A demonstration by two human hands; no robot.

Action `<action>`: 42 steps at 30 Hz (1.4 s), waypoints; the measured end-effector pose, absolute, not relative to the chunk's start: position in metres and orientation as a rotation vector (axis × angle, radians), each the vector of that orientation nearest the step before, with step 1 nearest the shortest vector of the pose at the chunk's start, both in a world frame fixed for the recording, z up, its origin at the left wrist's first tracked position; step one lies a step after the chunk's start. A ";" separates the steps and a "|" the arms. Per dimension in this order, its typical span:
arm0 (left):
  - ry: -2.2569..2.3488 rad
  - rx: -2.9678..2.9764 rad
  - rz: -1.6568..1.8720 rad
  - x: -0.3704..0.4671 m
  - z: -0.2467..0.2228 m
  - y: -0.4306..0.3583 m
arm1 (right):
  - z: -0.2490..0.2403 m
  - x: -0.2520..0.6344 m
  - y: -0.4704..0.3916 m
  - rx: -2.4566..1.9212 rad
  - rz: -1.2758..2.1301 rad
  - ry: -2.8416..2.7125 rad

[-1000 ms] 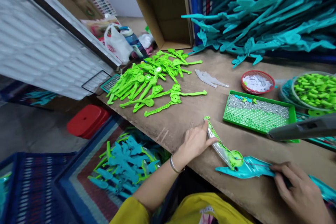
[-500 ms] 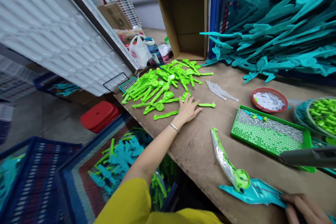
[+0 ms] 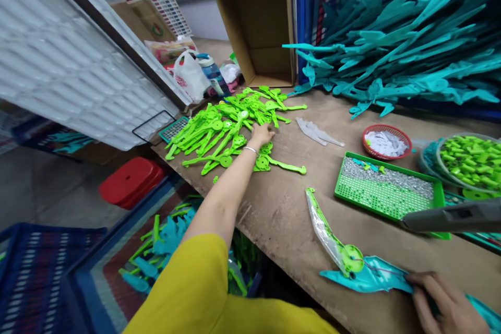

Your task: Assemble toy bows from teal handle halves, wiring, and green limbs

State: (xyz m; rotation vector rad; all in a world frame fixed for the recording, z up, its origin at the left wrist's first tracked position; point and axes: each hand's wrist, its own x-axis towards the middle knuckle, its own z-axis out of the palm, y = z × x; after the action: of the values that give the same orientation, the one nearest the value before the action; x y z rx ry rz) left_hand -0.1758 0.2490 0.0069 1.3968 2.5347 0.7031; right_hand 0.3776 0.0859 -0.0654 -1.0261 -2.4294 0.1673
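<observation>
My left hand (image 3: 261, 135) is stretched to the near right side of a pile of lime-green plastic parts (image 3: 213, 128). Its fingers are curled down among the parts, and what they hold, if anything, is hidden. Below the wrist lies a loose green arm-shaped part (image 3: 284, 165). At lower right my right hand (image 3: 450, 300) is closed on the end of a flat teal plastic piece (image 3: 378, 275) lying on the table. Joined to that piece is a green disc-ended arm (image 3: 352, 258) with a clear curved blade (image 3: 323, 229) along it. Something dark shows under the right fingers.
A green perforated tray (image 3: 368, 203) holds small metal pieces. Behind it stand a red basket (image 3: 368, 147) of white pieces and a tub of green bits (image 3: 469, 159). A grey tool (image 3: 450, 217) juts in from the right. Teal parts (image 3: 391, 52) are heaped at the back.
My left hand has moved away from me towards the pile, its spread fingers now curled. A green part near it has shifted. The right hand keeps its hold; the whole view has swung slightly right.
</observation>
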 end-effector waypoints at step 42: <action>1.696 1.258 1.112 -0.035 -0.041 0.129 | 0.023 0.169 0.081 -1.691 0.353 -2.846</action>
State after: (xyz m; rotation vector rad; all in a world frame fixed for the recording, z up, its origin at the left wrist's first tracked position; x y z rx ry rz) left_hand -0.0352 0.1286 -0.0408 1.2582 1.6963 1.1119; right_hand 0.1687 0.0808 0.0227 -1.6915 -2.8457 0.3528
